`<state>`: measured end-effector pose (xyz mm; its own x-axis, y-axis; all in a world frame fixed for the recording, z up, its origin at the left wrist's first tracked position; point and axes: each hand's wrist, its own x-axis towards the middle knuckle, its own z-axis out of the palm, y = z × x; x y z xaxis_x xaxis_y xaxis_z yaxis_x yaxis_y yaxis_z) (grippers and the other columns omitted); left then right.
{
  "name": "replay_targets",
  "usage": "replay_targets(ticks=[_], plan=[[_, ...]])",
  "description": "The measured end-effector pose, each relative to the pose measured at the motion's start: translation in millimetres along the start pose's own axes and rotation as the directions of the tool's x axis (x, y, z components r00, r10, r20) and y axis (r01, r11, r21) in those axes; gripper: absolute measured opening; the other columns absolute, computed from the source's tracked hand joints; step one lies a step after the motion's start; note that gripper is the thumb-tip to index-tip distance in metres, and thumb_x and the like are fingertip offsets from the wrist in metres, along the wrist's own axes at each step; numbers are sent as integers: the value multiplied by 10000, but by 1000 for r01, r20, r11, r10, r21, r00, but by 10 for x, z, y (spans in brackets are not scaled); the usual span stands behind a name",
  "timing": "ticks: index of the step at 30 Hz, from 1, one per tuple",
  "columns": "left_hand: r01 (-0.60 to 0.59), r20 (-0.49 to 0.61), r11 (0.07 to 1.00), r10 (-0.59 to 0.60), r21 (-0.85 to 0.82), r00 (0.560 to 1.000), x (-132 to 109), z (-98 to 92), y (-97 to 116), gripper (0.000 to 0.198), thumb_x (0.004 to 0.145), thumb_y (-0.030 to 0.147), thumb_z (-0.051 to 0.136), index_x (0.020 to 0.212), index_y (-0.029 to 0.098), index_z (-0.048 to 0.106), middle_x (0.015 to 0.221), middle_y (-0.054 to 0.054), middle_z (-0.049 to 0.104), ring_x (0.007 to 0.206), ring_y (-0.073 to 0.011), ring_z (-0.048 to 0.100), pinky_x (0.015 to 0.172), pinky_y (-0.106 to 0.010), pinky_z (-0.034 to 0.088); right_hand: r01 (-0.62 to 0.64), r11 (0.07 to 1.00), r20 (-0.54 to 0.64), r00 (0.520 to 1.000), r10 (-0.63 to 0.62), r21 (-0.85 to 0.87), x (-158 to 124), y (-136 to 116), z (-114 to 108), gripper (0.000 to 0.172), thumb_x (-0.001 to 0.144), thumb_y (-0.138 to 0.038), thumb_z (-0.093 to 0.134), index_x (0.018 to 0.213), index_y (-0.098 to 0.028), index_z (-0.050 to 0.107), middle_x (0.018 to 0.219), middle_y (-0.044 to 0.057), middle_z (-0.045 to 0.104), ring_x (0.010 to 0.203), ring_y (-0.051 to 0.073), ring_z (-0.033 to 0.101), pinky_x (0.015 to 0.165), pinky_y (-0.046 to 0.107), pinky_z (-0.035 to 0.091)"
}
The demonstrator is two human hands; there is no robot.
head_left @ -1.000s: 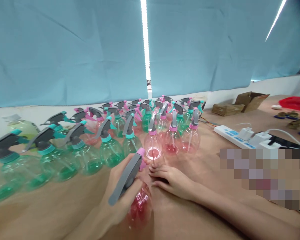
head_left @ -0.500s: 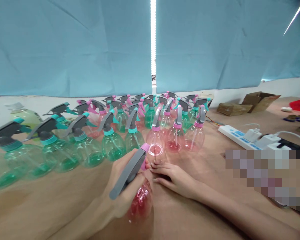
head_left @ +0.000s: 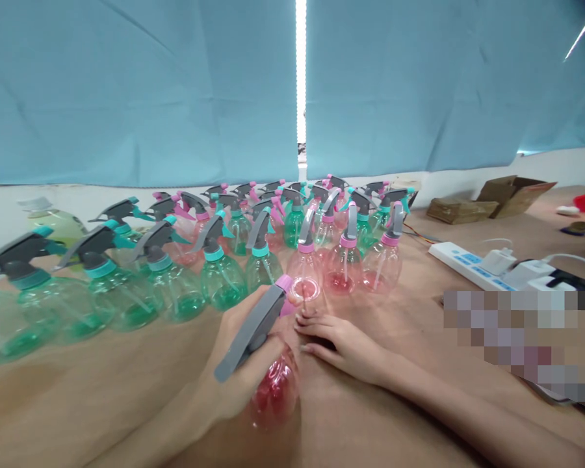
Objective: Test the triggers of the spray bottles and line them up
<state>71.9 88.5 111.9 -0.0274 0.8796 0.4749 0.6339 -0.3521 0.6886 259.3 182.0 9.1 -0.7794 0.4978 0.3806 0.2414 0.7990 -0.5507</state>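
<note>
A pink transparent spray bottle (head_left: 274,390) with a grey trigger head (head_left: 253,331) stands close to me on the brown table (head_left: 127,390). My left hand (head_left: 241,370) is wrapped round its neck and shoulder. My right hand (head_left: 344,344) rests on the table just right of the bottle, fingers stretched toward the pink nozzle tip (head_left: 283,283). Right behind stands a row of pink spray bottles (head_left: 341,263).
Several green spray bottles (head_left: 170,286) and pink ones fill the table's left and middle, back to the white wall under blue curtains. A white power strip (head_left: 472,263) with plugs and cables lies at right. Cardboard boxes (head_left: 511,192) sit at the far right.
Both hands and the held bottle have barely moved. The view has shifted slightly, so the bottles appear a bit further right and up.
</note>
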Motion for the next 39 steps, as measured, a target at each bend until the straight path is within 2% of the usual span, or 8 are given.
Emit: replay_targets(ticks=[3,8,13,19,28,35,39], plan=[[-4,5,1000,4,-21,1000,-5,6,16,58,696,215,501,651,239,473,576,48,457,514,-133,442,471,-246,419,-1,1000,2,1000,1,2,-5,9,4,317,951,-307,542,1237,-200,626,1301,86,629,1254,209,542,1096,411,399],[-35,87,998,39,-56,995,31,-11,84,58,692,183,471,681,236,449,594,47,441,514,-126,413,460,-242,370,-6,1000,7,1000,6,8,-7,19,9,337,951,-321,541,1256,-197,614,1317,94,617,1258,220,539,1093,420,403],[-22,89,994,32,-108,996,31,-4,104,72,697,170,475,724,235,462,642,42,503,562,-131,485,511,-243,445,-6,1000,1,1000,6,10,-10,21,9,340,947,-318,550,1265,-212,608,1294,90,633,1244,224,553,1079,427,417],[12,95,991,1,-135,995,13,20,89,100,709,164,493,781,234,493,725,32,556,642,-143,555,617,-261,510,-25,999,20,999,25,-22,-12,-4,-10,316,944,-299,559,1224,-174,633,1304,94,626,1254,216,543,1078,392,422],[58,147,981,-31,-185,989,14,10,56,116,716,142,489,788,232,501,715,37,531,599,-132,505,568,-256,445,-23,1000,16,1000,23,-14,-15,-21,-36,306,948,-294,550,1231,-205,627,1299,91,629,1243,221,551,1066,427,429],[38,135,986,-16,-163,991,24,20,79,67,701,179,482,725,234,452,651,44,474,553,-127,447,528,-258,402,-8,1000,19,1000,8,-10,-11,-18,-40,293,957,-303,532,1216,-214,633,1271,88,647,1231,218,561,1063,432,430],[31,150,987,-8,-157,989,37,9,86,85,695,177,470,713,237,412,640,49,435,572,-131,469,523,-254,392,-3,1000,20,1000,3,-11,-14,-6,-32,296,958,-312,529,1218,-214,631,1260,86,654,1223,218,567,1058,431,436]])
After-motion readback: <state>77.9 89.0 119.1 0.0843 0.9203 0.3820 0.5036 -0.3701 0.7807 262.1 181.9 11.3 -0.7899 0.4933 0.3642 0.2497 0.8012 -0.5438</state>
